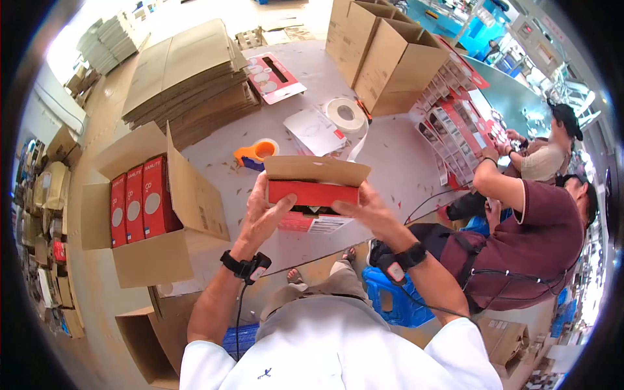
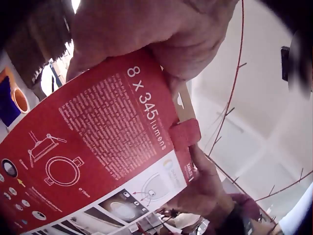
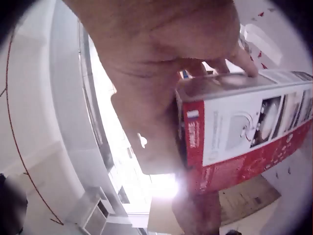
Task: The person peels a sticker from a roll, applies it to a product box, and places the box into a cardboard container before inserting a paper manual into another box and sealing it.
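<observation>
A red printed box (image 1: 313,194) is held between both hands above the table, with a brown cardboard flap (image 1: 317,170) standing along its far edge. My left hand (image 1: 261,213) grips its left end, thumb on the near side. The right hand (image 1: 377,213) grips the opposite end, its thumb near the front edge. In the left wrist view, the left hand (image 2: 146,34) covers one edge of the box (image 2: 107,132), whose side shows lamp drawings and text. The right wrist view shows the right hand (image 3: 156,63) against the box end (image 3: 195,137); some fingers are hidden behind it.
An open carton (image 1: 140,260) at left holds several red boxes (image 1: 153,201). Behind are stacked flat cartons (image 1: 182,71), orange tape (image 1: 263,149), a white roll (image 1: 346,115) and open tall cartons (image 1: 396,65). At right, people sit beside piled red packaging (image 1: 455,130).
</observation>
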### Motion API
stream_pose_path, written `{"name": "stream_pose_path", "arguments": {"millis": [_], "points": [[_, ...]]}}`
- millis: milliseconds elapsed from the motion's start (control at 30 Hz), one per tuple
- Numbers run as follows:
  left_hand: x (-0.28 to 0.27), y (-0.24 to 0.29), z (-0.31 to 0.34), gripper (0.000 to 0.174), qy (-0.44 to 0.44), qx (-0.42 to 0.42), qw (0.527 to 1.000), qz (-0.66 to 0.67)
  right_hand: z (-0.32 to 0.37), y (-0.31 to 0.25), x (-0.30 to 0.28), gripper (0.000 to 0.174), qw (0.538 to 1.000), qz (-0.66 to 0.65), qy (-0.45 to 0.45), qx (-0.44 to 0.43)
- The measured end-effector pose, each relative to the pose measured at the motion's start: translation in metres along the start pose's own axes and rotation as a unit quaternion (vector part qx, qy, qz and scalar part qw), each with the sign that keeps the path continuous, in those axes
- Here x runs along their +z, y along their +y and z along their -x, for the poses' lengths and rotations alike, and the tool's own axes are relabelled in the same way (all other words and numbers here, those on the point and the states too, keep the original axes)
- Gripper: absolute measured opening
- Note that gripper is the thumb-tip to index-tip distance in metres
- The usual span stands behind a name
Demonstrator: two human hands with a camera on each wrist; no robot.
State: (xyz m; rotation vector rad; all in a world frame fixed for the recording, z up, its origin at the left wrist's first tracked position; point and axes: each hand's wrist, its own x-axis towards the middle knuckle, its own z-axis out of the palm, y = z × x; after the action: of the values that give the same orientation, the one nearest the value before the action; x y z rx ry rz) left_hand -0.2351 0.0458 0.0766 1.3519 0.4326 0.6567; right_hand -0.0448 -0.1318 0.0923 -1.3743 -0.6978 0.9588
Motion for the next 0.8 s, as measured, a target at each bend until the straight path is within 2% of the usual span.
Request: {"name": "stream_pose_path", "arguments": {"millis": [33,67,167,267,333,467,567,667,767,800], "points": [[0.001,-0.004,0.0,0.061,0.007,0.014,1.0,0.0,-0.001,-0.001,0.006,0.068,0.999,0.035,-0.031,0.019],[0.002,-0.006,0.001,0.061,0.015,0.027,1.0,0.001,-0.002,0.001,0.005,0.064,0.999,0.01,-0.047,0.001],[0.007,-0.003,0.0,0.065,0.035,0.018,0.998,0.042,-0.005,0.007,0.007,0.06,0.999,-0.024,-0.031,0.029],[0.011,0.011,0.003,0.07,0.016,0.004,1.0,0.002,-0.005,0.004,0.015,0.057,1.0,-0.016,-0.022,0.008],[0.01,0.003,0.004,0.072,0.028,0.011,0.999,0.015,-0.007,0.008,0.022,0.056,1.0,-0.02,-0.01,-0.016],[0.013,0.001,0.006,0.07,0.092,0.008,0.995,-0.035,-0.021,0.008,0.025,0.056,0.998,0.034,-0.019,-0.057],[0.014,0.01,0.007,0.071,0.132,0.035,0.99,-0.02,-0.031,-0.01,0.032,0.057,0.997,0.028,-0.032,-0.061],[0.001,-0.004,0.004,0.07,0.149,0.034,0.985,0.08,-0.05,0.018,0.036,0.059,0.997,0.006,-0.058,-0.057],[-0.01,-0.002,-0.005,0.07,0.144,0.012,0.988,-0.048,-0.059,0.015,0.045,0.062,0.992,0.083,-0.002,-0.095],[-0.013,0.0,-0.008,0.071,0.134,0.016,0.99,-0.049,-0.062,0.011,0.045,0.063,0.994,0.072,-0.007,-0.083]]}}
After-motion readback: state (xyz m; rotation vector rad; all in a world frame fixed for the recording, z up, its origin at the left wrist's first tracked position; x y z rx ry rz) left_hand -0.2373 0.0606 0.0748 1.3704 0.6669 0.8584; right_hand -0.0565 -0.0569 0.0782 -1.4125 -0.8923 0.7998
